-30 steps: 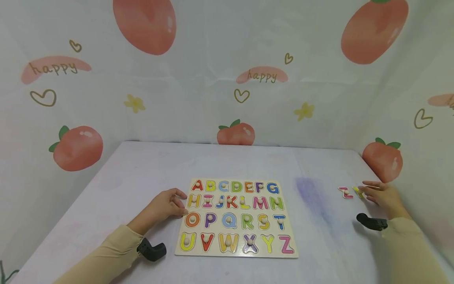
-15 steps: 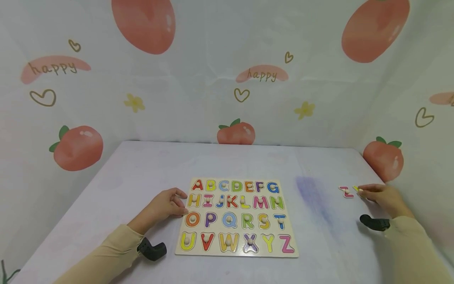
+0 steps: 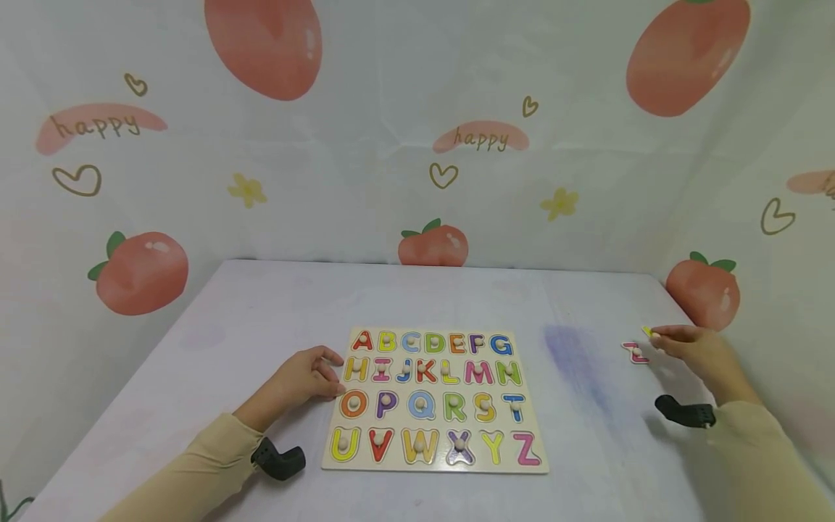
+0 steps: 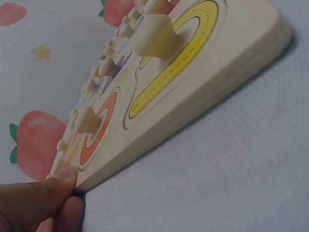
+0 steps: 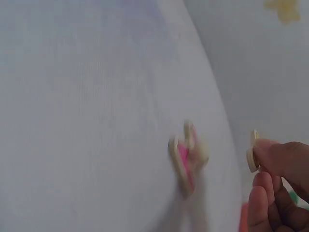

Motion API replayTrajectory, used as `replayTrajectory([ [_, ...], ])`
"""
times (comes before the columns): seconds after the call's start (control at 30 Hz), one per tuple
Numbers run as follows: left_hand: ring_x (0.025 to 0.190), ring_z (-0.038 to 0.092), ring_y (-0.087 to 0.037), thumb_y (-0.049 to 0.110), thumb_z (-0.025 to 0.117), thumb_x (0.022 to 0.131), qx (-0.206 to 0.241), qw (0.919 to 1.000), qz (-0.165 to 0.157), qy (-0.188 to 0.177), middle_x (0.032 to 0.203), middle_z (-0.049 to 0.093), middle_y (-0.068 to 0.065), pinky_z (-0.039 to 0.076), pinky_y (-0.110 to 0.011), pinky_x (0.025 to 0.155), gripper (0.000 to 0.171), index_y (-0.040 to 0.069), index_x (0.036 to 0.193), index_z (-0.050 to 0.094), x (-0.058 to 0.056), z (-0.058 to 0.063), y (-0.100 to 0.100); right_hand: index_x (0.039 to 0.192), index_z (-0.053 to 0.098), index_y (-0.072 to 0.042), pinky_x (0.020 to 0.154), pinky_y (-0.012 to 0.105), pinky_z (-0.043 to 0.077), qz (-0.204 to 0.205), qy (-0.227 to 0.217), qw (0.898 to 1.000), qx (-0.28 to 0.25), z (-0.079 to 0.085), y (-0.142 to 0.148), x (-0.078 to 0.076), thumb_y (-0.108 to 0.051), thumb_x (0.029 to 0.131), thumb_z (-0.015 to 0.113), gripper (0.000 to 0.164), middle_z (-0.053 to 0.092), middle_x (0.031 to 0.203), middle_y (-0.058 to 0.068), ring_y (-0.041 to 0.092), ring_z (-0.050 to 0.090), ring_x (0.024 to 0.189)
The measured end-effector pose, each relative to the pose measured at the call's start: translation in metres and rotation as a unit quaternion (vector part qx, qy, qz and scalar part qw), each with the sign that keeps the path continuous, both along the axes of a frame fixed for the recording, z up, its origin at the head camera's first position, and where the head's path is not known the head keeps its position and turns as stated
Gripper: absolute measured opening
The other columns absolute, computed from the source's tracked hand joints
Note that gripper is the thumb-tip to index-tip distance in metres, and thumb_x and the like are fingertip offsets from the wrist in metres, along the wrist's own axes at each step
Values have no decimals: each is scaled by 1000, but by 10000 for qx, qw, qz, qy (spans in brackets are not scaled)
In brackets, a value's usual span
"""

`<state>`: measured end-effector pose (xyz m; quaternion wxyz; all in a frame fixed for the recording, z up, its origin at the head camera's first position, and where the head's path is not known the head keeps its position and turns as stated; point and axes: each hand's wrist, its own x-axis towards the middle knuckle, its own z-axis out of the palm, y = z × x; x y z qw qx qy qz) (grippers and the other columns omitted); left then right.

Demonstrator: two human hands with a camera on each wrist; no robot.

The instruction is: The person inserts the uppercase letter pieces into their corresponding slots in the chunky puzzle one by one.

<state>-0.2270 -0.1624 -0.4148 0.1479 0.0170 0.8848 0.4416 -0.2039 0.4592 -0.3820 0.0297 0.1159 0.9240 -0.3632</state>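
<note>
A wooden alphabet puzzle board [image 3: 396,467] with knobbed letters lies on the table. My left hand [image 3: 296,380] holds its left edge; in the left wrist view the thumb [image 4: 65,179] presses on the rim with fingers curled beside it. At the far right, my right hand [image 3: 701,359] pinches a small yellow letter Y piece [image 3: 647,331] between thumb and fingertips, raised off the table. Most of that piece is hidden, showing edge-on in the right wrist view [image 5: 253,154]. Just below it lies a pink letter Z piece [image 3: 636,353], knob up.
On the board, the yellow Y recess [image 3: 493,448] and pink Z recess [image 3: 527,449] have no knobs. A purple stain [image 3: 574,362] marks the white tabletop right of the board. Printed cloth [image 3: 365,181] hangs behind the table and along its sides.
My right hand has closed on the yellow letter Y piece and lifted it from the table, moving slightly up and left. My left hand and the board have stayed put.
</note>
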Motion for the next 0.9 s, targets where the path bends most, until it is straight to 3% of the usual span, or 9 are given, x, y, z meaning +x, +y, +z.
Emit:
replayTrajectory([
  [0.13, 66, 59, -14, 9, 83, 73, 38, 10000, -2, -4, 78, 65, -4, 48, -27, 62, 50, -1, 115, 57, 0, 0, 0, 128, 59, -4, 82, 43, 40, 333, 275, 9987, 271, 10, -29, -5, -49, 92, 60, 58, 66, 91, -21, -5, 52, 85],
  [0.27, 65, 59, -14, 8, 82, 74, 77, 10000, -23, -4, 77, 65, -5, 49, -27, 62, 48, -2, 115, 57, 1, 1, -1, 122, 62, 0, 71, 29, 45, 708, 612, 9955, 174, 19, -68, -5, -40, 91, 65, 50, 71, 93, -8, -5, 56, 81],
  [0.43, 65, 60, -14, 6, 81, 75, 112, 9999, -68, 26, 77, 64, -5, 49, -27, 62, 47, -2, 114, 57, 0, 1, -1, 112, 67, -1, 70, 20, 48, 1153, 784, 9902, -26, 26, -120, 3, -32, 88, 70, 39, 71, 94, 3, 5, 62, 81],
  [0.7, 66, 59, -14, 8, 82, 74, 139, 9999, -42, -5, 78, 65, -5, 49, -27, 63, 49, -2, 115, 57, 2, 2, 0, 99, 71, -3, 67, 22, 51, 1632, 417, 9849, -407, 18, -183, 24, -20, 83, 76, 25, 68, 84, 3, 16, 61, 77],
  [0.9, 66, 58, -15, 7, 81, 74, 32, 10000, -57, 59, 78, 64, -6, 46, -29, 62, 48, -1, 115, 58, 2, 2, 0, 90, 70, -5, 63, 21, 50, 2117, 331, 9739, -751, 7, -211, 41, -16, 80, 78, 17, 65, 78, 1, 11, 58, 72],
])
